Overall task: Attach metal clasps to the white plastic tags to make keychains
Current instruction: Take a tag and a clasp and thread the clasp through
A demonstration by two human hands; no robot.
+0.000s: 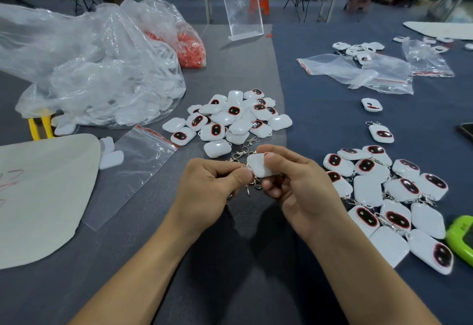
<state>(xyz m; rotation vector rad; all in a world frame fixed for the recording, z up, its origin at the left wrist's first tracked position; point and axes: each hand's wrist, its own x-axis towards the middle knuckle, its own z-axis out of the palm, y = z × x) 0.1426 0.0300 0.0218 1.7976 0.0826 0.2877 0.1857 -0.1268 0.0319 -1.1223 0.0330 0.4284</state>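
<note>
White tag [261,167] in right grip [302,191]; clasp [244,169] prob. in left grip [204,191].

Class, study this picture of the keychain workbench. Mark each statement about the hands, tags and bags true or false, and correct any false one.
1. The right hand holds a white rounded plastic tag. True.
2. The left hand lies flat on the table. False: it pinches a silver metal clasp at the tag's edge.
3. The heap of white tags right of the hands carries metal clasps. True.
4. The clear acrylic sign stand lies flat. False: it stands upright.
5. The clear plastic bag of orange-red pieces sits right of the hands. False: it lies beyond them, to the left.
</note>
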